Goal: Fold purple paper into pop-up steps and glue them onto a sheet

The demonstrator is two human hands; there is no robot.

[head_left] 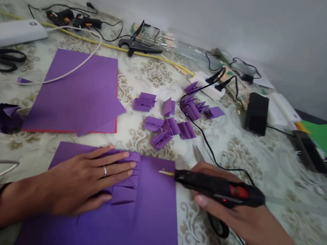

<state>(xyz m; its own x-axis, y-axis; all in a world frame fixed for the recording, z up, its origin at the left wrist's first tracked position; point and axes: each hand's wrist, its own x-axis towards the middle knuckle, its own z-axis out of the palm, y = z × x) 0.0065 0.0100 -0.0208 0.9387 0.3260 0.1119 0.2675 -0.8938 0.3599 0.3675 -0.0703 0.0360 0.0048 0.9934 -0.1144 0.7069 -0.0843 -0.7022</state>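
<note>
My left hand (85,180) lies flat with fingers spread over folded purple paper pieces (124,195) on a large purple sheet (155,222). A ring and a dark wristband are on it. In my right hand (238,218) is a black hot glue gun (218,188), held sideways. Its tip points left, above the sheet's upper right part, with a pale strand of glue at the end. Beneath the right hand lie scissors (219,226), partly hidden by it.
Several folded purple pieces (171,126) sit beyond the sheet. Stacked purple paper (76,90) is at the back left, near black scissors (4,57) and a white power bank (14,32). The gun's cord runs toward a white power strip (208,86); a black phone (257,113) lies farther right.
</note>
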